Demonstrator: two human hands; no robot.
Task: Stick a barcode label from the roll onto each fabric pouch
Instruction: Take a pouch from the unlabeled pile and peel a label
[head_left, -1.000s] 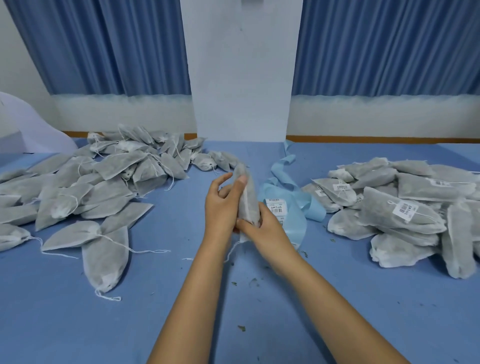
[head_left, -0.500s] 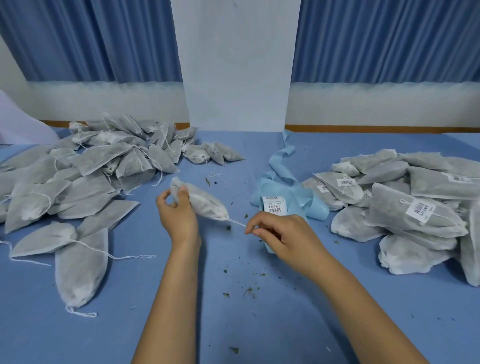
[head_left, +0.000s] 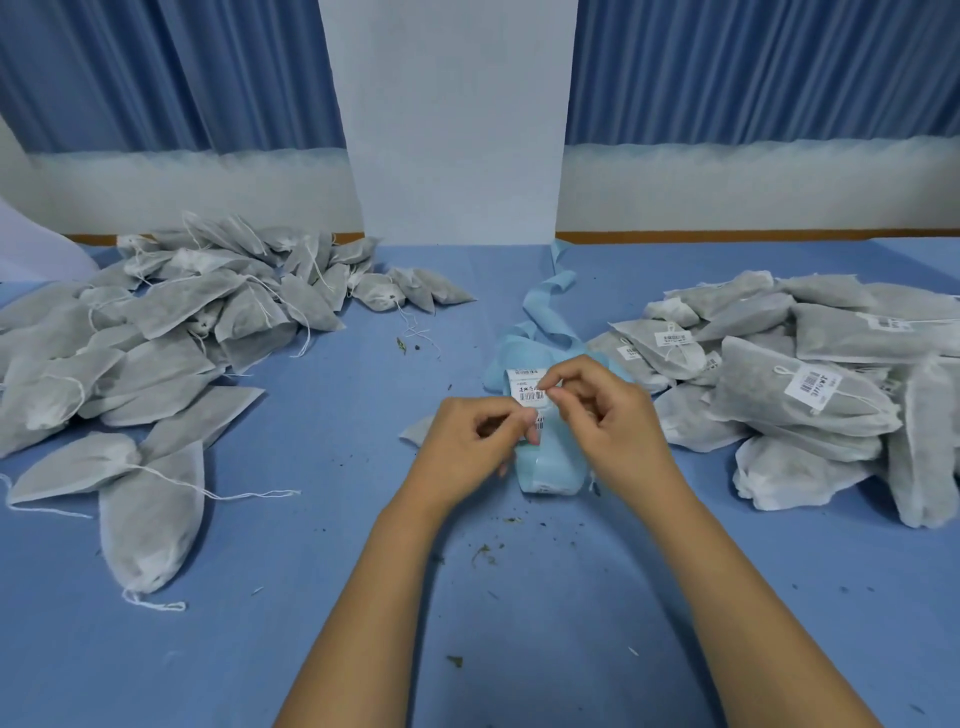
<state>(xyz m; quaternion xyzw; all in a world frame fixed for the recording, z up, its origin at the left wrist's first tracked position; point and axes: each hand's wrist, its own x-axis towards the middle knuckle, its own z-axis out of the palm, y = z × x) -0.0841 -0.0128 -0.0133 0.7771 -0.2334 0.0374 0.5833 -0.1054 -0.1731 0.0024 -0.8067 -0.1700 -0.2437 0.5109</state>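
The label roll (head_left: 540, 470), pale blue backing with white barcode labels, lies at the table's middle. My left hand (head_left: 467, 447) pinches the roll's backing at its left edge. My right hand (head_left: 608, 421) pinches the corner of a barcode label (head_left: 529, 388) on the strip between thumb and forefinger. One grey fabric pouch (head_left: 417, 435) lies on the table under my left hand, with only a corner showing. A heap of unlabelled pouches (head_left: 171, 332) with drawstrings sits at the left. A heap of labelled pouches (head_left: 810, 379) sits at the right.
Spent blue backing strip (head_left: 545, 306) curls away behind the roll toward the white pillar (head_left: 457, 130). Dry crumbs (head_left: 483, 551) are scattered over the blue tabletop (head_left: 311, 597) in front of my hands. Blue curtains hang behind the table.
My left hand has set the pouch down on the table and come over to the roll. My right hand has let go of the drawstring and taken hold of a label.
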